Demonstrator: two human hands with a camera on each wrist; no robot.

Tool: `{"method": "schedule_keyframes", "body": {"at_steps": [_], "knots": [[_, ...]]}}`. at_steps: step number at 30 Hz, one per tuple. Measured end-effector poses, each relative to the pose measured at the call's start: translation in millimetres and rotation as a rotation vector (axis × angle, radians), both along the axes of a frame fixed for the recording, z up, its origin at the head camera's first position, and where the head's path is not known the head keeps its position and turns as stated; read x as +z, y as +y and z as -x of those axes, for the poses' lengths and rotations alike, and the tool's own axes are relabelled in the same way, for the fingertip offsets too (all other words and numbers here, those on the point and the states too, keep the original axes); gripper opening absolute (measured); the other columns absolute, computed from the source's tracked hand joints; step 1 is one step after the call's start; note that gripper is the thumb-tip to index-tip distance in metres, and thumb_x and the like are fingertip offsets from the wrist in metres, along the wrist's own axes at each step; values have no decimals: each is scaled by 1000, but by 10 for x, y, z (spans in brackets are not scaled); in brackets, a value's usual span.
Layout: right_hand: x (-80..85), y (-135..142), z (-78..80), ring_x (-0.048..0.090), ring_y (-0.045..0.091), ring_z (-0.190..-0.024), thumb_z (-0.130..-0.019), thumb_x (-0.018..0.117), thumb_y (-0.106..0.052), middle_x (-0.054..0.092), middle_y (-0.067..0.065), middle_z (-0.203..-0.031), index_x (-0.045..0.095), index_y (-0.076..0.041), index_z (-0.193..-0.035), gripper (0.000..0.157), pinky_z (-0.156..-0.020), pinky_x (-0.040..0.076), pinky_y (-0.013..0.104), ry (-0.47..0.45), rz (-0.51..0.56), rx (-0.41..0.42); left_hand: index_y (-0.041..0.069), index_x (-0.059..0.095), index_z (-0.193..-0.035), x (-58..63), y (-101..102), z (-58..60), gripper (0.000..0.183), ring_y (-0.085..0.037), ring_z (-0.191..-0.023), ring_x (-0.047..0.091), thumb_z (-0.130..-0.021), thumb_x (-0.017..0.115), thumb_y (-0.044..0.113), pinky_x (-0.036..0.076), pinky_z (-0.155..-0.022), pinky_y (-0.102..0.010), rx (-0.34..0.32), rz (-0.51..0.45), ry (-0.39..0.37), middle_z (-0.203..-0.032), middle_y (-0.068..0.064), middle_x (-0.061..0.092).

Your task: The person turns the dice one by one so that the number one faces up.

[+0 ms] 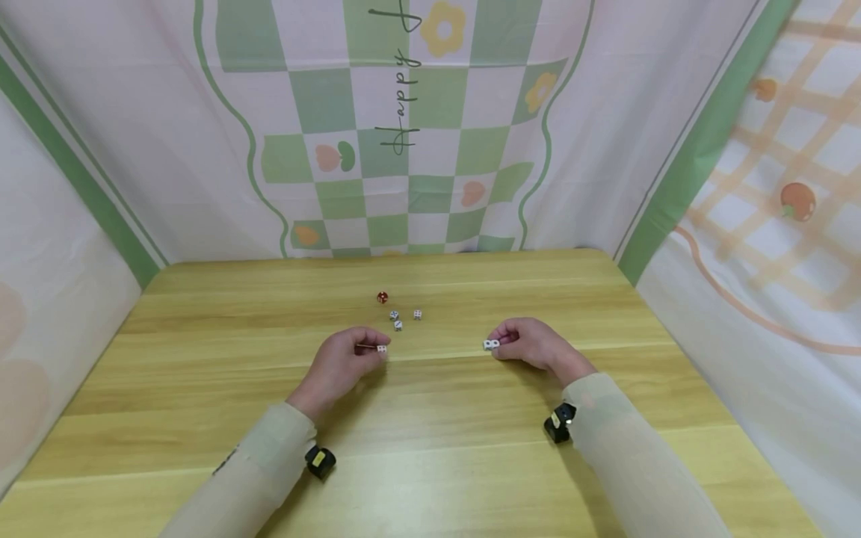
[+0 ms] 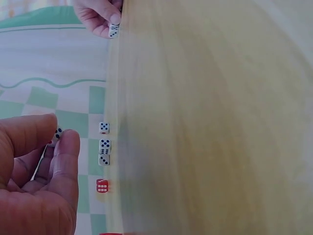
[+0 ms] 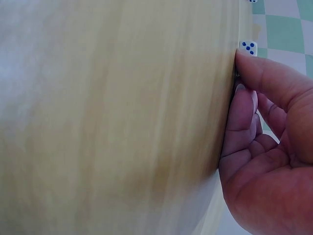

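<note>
Wooden tabletop [image 1: 430,441], left fingers [image 1: 369,335] and right fingers [image 1: 509,350] pinched narrowly on white dice [image 1: 382,350].

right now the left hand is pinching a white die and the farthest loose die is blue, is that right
Not quite: the farthest loose die is red, not blue, as the head view shows. The left hand is pinching a white die, as you say.

Curtained-off tabletop setting, kind of room unclear, wood-grain table [image 1: 437,448], checked cloth [image 1: 326,97] behind, printed cloths [image 1: 760,246] alongside
</note>
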State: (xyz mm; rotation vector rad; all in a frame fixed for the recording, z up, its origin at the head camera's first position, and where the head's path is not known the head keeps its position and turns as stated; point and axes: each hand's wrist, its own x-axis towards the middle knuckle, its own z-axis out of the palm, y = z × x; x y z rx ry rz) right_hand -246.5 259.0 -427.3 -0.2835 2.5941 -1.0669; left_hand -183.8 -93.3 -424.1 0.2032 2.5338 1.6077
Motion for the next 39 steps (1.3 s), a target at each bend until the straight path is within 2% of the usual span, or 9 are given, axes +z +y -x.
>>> {"method": "schedule_keyframes", "body": {"at_steps": [6, 13, 17, 28, 39], "knots": [[7, 1, -4, 59, 16, -90, -92, 78, -12, 70, 5, -100, 72, -4, -109, 20, -87, 48, 32, -6, 1, -6, 8, 73, -119, -10, 4, -1, 22, -19, -104, 65, -96, 74, 8, 56, -92, -37, 6, 3, -9, -113, -4, 72], [-1, -3, -9, 59, 16, -89, -91, 78, -11, 70, 5, -99, 73, -3, -108, 19, -86, 48, 32, -6, 7, -6, 8, 73, -118, -6, 1, -5, 23, -20, -102, 70, -95, 74, 8, 59, -84, -36, 9, -23, -32, -118, -7, 72], [9, -5, -13, 59, 15, -89, -91, 79, -12, 70, 5, -99, 73, -3, -108, 20, -86, 48, 31, -3, 12, 0, 7, 73, -118, -11, -3, 0, 24, -19, -101, 69, -95, 75, 7, 59, -86, -36, 2, -26, -32, -117, -8, 73], [22, -12, -22, 59, 15, -89, -92, 78, -11, 70, 5, -99, 72, -2, -109, 20, -85, 48, 30, -12, 15, 0, 10, 74, -118, -33, -2, -3, 21, -19, -104, 66, -98, 73, 15, 56, -87, -36, 14, -20, -43, -113, -1, 73], [8, -5, -4, 59, 16, -90, -92, 78, -11, 70, 5, -100, 72, -3, -110, 20, -86, 48, 32, -22, 16, -8, 9, 73, -121, -46, 1, -2, 25, -20, -104, 67, -96, 75, 9, 57, -87, -36, 11, -27, -38, -119, -7, 72]]}}
